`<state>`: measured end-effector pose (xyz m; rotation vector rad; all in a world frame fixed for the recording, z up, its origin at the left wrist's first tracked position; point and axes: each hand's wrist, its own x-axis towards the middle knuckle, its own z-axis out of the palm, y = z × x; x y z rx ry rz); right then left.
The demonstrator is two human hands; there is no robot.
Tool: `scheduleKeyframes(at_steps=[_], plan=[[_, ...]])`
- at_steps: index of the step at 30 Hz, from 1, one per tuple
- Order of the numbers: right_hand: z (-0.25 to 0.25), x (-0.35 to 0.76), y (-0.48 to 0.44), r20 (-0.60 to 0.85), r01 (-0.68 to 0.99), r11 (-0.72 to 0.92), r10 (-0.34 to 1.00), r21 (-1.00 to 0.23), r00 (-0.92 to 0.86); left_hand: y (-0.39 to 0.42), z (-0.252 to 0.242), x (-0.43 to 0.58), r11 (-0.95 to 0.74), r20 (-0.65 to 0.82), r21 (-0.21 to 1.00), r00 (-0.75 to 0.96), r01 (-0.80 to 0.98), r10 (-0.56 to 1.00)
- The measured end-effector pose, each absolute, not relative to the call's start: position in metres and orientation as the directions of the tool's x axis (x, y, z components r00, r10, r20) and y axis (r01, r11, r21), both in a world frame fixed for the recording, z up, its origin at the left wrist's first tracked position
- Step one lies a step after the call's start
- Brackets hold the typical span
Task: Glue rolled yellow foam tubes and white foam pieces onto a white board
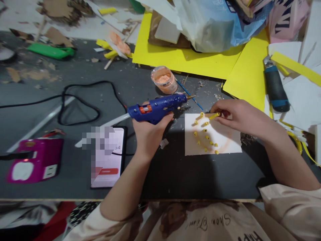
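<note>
My left hand (151, 132) is wrapped round a blue hot glue gun (160, 107), its nozzle pointing right and a long white glue stick (112, 121) sticking out of its back. A white square card (230, 145) lies flat to the right, with several small yellow rolled tubes (205, 130) standing on its left part. Over the card's upper right edge, my right hand (232, 112) pinches another yellow tube (214, 116), tilted and close to the standing ones. A faint orange curved mark shows on the card.
An orange-filled tub (164, 80) and a thin blue brush (189, 93) are beyond the gun. Yellow sheets (210, 63) lie under plastic bags. A utility knife (276, 85) is at right. At left are a phone (110, 167), a purple box (36, 160) and a black cable (97, 110).
</note>
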<state>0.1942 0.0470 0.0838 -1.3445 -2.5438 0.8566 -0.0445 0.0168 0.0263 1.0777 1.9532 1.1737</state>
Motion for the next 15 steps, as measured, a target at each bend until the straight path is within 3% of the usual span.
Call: scheduleKeyframes(at_steps=[8,15], plan=[[0.092,0.2,0.049,-0.076,0.645,0.423,0.797,-0.636,-0.599,0.016,0.021,-0.049,0.249,-0.067,0.898,-0.446,0.363,0.892],[0.09,0.198,0.048,-0.074,0.632,0.427,0.79,-0.646,-0.609,0.016,0.015,-0.053,0.216,-0.037,0.898,-0.425,0.382,0.904]])
